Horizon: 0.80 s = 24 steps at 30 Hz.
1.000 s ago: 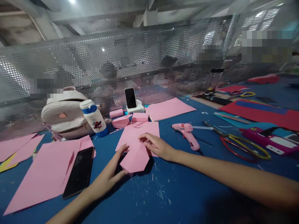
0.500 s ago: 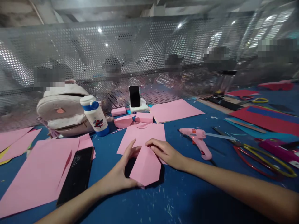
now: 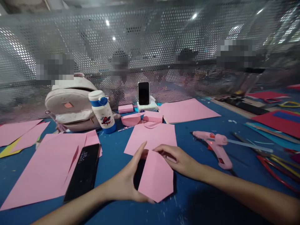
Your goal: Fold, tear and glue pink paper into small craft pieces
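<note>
Pink paper point(image 3: 156, 178) — folded, pointed lower end, raised off blue table point(image 3: 201, 200); left hand point(image 3: 127, 181) and right hand point(image 3: 180, 161) fingers pinching its edges.

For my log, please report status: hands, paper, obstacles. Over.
Left hand grips folded paper at left edge. Right hand on its top edge. Glue gun right, phone left, both apart.
</note>
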Available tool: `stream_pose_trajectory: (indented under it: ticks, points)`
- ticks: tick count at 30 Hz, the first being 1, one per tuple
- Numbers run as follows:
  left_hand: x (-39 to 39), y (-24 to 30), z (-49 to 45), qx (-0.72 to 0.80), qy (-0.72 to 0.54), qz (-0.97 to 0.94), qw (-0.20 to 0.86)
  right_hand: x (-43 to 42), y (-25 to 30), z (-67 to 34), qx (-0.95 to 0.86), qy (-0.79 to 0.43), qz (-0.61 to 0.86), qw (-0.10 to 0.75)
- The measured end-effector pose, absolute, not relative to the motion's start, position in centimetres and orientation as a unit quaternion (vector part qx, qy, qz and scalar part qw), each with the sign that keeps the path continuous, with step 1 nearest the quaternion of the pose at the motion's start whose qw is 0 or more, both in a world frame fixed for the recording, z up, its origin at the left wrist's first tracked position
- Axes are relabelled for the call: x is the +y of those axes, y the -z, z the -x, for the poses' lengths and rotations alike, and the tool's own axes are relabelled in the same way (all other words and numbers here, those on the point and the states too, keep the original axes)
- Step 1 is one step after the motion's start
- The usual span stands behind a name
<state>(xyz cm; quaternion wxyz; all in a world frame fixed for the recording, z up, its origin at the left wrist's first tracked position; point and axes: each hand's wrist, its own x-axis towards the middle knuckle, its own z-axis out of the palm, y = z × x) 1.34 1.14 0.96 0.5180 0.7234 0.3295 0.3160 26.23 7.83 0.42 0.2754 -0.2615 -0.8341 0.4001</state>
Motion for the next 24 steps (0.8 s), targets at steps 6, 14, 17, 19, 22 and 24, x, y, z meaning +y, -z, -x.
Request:
stream_pose_trajectory:
  ticks: [6,14,17,19,22,24]
  points:
    - [1.2,-0.4,-1.2,0.329,-0.322,-0.733,0.5,7.6,-0.5,-26.3,-0.86,-0.346,0.253,0.277]
    - [1.2,-0.7,-1.4,0.335,-0.327,-0.724,0.506,7.4,-0.9,-26.0,-0.872,-0.313,0.219,0.307]
    - [1.1,-0.8,-1.4,0.332,-0.332,-0.715,0.518,7.4,-1.0,-26.0,-0.882,-0.295,0.212,0.301]
    - [1.1,-0.9,-1.4,0.33,-0.333,-0.715,0.52,7.4,-1.0,-26.0,-0.888,-0.282,0.208,0.298]
    - [1.0,-0.9,-1.4,0.331,-0.331,-0.717,0.517,7.4,-1.2,-26.0,-0.894,-0.261,0.196,0.309]
    - [1.0,-0.8,-1.4,0.343,-0.323,-0.718,0.513,7.3,-1.4,-26.0,-0.896,-0.232,0.179,0.333]
